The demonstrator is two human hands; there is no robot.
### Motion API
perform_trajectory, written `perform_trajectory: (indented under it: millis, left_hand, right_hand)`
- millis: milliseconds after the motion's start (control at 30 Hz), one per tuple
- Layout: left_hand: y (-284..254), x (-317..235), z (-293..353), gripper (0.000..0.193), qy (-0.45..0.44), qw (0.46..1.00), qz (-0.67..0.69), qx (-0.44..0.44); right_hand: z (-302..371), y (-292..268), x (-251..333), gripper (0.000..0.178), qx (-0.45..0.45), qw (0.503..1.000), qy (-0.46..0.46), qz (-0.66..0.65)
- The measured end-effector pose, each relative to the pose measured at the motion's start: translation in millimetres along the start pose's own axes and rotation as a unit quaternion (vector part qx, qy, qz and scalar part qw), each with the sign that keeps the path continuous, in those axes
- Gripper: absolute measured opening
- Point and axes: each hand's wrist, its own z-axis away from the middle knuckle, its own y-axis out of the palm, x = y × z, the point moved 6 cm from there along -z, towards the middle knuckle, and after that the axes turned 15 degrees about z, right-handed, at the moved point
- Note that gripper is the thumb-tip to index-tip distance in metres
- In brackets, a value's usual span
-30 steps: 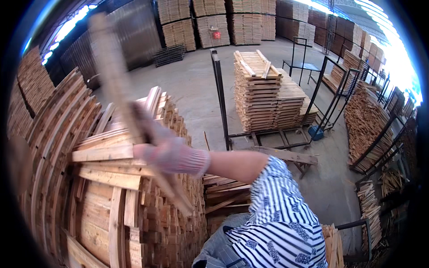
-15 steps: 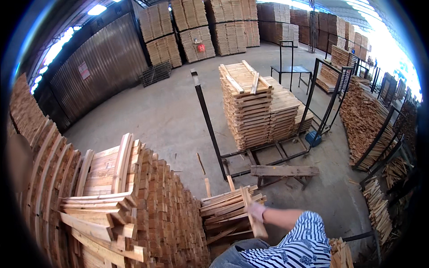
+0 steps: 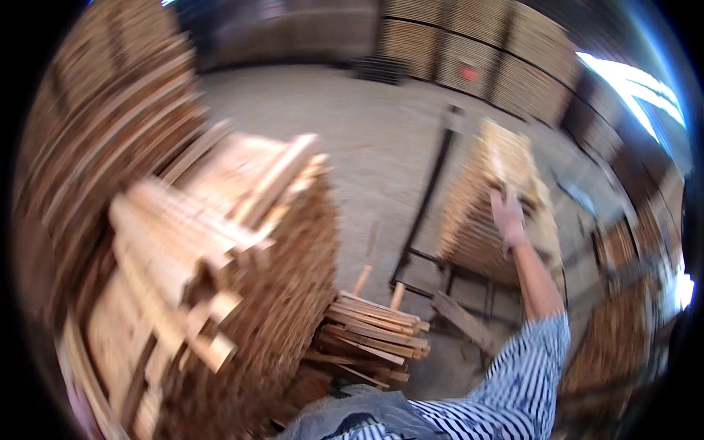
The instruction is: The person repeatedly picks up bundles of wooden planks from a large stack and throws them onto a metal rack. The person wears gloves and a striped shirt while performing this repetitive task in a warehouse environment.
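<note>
The picture is smeared by motion. My right hand (image 3: 507,214), in a pale glove on a blue-and-white striped sleeve, reaches up and forward to the stack of planks on the metal rack (image 3: 480,220) at the right. A pale wooden slat (image 3: 500,160) sticks up from its fingers against the top of that stack. My left hand is out of the picture. A tall pile of short wooden slats (image 3: 220,242) fills the left foreground, its top pieces lying crooked.
A low heap of loose slats (image 3: 370,334) lies on the concrete floor (image 3: 352,125) between the tall pile and the rack. A black upright post (image 3: 429,198) stands at the rack's near corner. More stacked timber lines the back wall and both sides.
My right hand has come up from the low heap of slats to the top of the rack's stack, carrying a slat. The view has swung left and down, and blurred.
</note>
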Motion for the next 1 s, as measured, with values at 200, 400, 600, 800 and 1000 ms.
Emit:
perform_trajectory:
  millis: [200,400,600,800,1000]
  left_hand:
    - [23,-26,-9,0.043,0.029,0.998,-0.028,-0.055]
    - [4,-29,25,0.045,0.012,0.994,-0.087,-0.062]
    - [11,-57,12,0.041,0.060,0.993,-0.066,-0.078]
    - [17,-50,11,0.035,0.045,0.991,-0.093,-0.080]
    - [2,-40,16,0.036,0.027,0.989,-0.116,-0.084]
  right_hand:
    - [185,-26,219,0.050,0.378,0.851,-0.359,-0.064]
    - [197,-153,468,0.069,0.192,0.705,-0.604,-0.319]
    - [166,-32,618,0.114,0.312,0.773,-0.551,0.045]
    - [173,50,618,0.111,0.487,0.731,-0.457,-0.139]
    - [192,27,656,0.111,0.411,0.751,-0.515,-0.054]
